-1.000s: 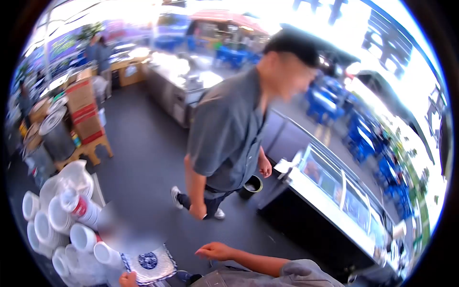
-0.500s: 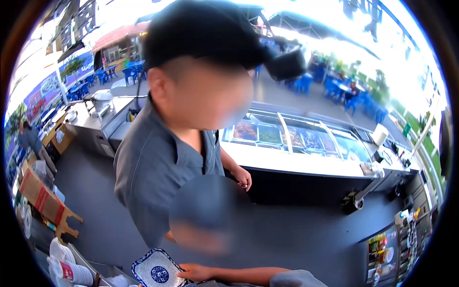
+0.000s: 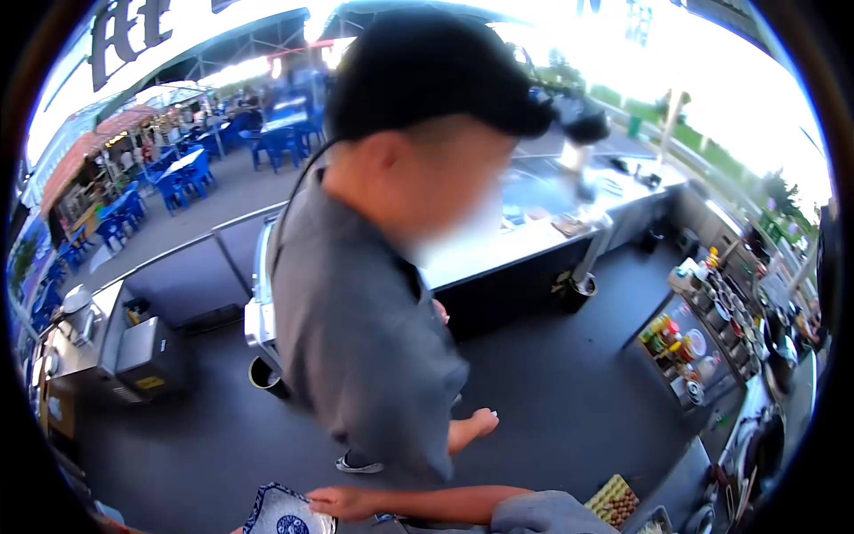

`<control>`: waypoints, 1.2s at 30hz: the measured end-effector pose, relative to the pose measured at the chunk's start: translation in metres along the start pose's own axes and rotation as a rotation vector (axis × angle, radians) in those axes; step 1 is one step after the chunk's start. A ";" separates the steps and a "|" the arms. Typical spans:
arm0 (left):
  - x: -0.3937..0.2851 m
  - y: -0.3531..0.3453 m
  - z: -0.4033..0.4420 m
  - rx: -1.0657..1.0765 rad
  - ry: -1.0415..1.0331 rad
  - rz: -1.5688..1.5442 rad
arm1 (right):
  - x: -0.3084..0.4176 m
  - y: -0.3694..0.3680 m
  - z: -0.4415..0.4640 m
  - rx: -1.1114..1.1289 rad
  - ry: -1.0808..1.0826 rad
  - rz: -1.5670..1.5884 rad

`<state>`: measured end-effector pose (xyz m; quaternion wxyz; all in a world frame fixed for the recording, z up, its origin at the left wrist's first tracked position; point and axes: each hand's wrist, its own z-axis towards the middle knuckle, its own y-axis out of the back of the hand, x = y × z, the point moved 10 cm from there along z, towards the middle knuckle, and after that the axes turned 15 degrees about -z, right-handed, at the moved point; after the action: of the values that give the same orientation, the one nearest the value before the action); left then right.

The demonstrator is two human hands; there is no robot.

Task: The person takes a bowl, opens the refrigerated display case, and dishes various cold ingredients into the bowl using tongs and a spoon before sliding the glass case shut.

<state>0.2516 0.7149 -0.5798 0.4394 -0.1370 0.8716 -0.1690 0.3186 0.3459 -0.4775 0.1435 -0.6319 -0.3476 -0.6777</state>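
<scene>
At the bottom of the head view, my right hand (image 3: 342, 501) grips the edge of a square white plate with a blue pattern (image 3: 292, 523). My forearm reaches in from the right, with a grey sleeve at its end. The frame's lower edge cuts off part of the plate. Of my left hand only a sliver of skin shows at the bottom left by the plate; its fingers are hidden.
A co-worker in a black cap and grey shirt (image 3: 356, 329) stands close in front. Behind them runs a serving counter (image 3: 480, 262). To the right are a shelf of bottles (image 3: 680, 343) and an egg tray (image 3: 614, 501). A grey cabinet (image 3: 153, 356) stands left.
My view has turned to the right, bringing the shelf and egg tray further in. The co-worker is turned further away, with an arm now lower. The plate stays in my right hand.
</scene>
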 end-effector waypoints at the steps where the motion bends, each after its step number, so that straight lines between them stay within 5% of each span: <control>1: -0.001 -0.008 0.021 0.049 -0.009 -0.016 | 0.018 0.048 -0.030 -0.118 -0.077 -0.048; 6: -0.018 -0.111 0.102 0.190 0.090 -0.152 | 0.036 0.157 -0.140 -0.451 -0.281 -0.147; 8: -0.030 -0.169 0.109 0.196 0.145 -0.226 | 0.051 0.192 -0.184 -0.652 -0.125 -0.158; 9: -0.025 -0.172 0.126 0.201 0.161 -0.188 | 0.048 0.207 -0.206 -0.771 -0.121 0.104; 12: -0.010 -0.195 0.167 0.152 0.227 -0.083 | 0.060 0.270 -0.310 -1.373 -0.307 0.030; 18: 0.005 -0.259 0.229 0.133 0.306 -0.041 | 0.012 0.274 -0.422 -1.464 -0.620 -0.046; 20: 0.008 -0.283 0.248 0.123 0.324 -0.021 | 0.031 0.287 -0.456 -1.804 -0.538 -0.304; 22: 0.005 -0.310 0.265 0.114 0.318 -0.002 | 0.002 0.300 -0.450 -1.674 -0.382 -0.091; 24: 0.004 -0.336 0.290 0.056 0.313 -0.005 | -0.066 0.315 -0.422 -1.437 -0.568 0.162; 28: 0.000 -0.408 0.321 0.023 0.286 -0.011 | -0.163 0.362 -0.351 -1.212 -0.794 0.188; 32: -0.008 -0.473 0.344 0.054 0.268 -0.003 | -0.194 0.392 -0.242 -0.807 -0.664 0.212; 36: -0.022 -0.551 0.366 0.024 0.294 -0.072 | -0.212 0.441 -0.175 -0.660 -0.607 0.318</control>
<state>0.6117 0.1613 -0.5393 0.3023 -0.1368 0.9190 -0.2132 0.4997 -0.1363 -0.5458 -0.0709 -0.8585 -0.0390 -0.5064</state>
